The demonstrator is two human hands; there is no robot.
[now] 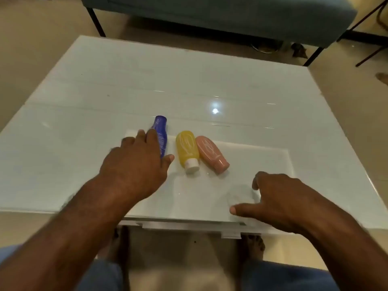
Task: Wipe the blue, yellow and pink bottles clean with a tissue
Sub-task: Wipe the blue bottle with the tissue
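Three bottles lie side by side on a white sheet on the glass table. The blue bottle is leftmost, the yellow bottle with a white cap is in the middle, and the pink bottle is at the right. My left hand reaches over the blue bottle's left side, fingers spread, covering part of it; contact is unclear. My right hand hovers with fingers spread around a crumpled white tissue near the table's front edge, without gripping it.
A dark teal sofa on black legs stands beyond the table's far edge. Beige floor surrounds the table. My knees and feet show below the table's front edge.
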